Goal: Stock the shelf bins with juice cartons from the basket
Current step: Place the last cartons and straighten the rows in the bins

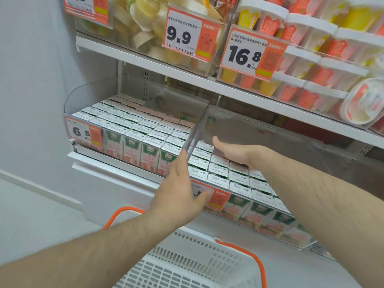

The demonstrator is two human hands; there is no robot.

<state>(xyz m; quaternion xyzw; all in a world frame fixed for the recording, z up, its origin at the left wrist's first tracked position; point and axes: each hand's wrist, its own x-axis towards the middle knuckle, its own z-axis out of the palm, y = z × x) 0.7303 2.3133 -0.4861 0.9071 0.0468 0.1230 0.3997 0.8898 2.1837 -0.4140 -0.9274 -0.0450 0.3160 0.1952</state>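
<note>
White shelves stand against a pale wall in a shop. Up top, clear boxes hold cut fruit and dessert cups behind price tags. Lower down sit two clear bins. The left bin is packed with juice cartons. The right bin has cartons at the front and bare room at the back. The left hand lies flat on the right bin's front, fingers straight. The right hand rests flat on the carton tops inside, holding nothing. The white basket with orange handles sits below
</note>
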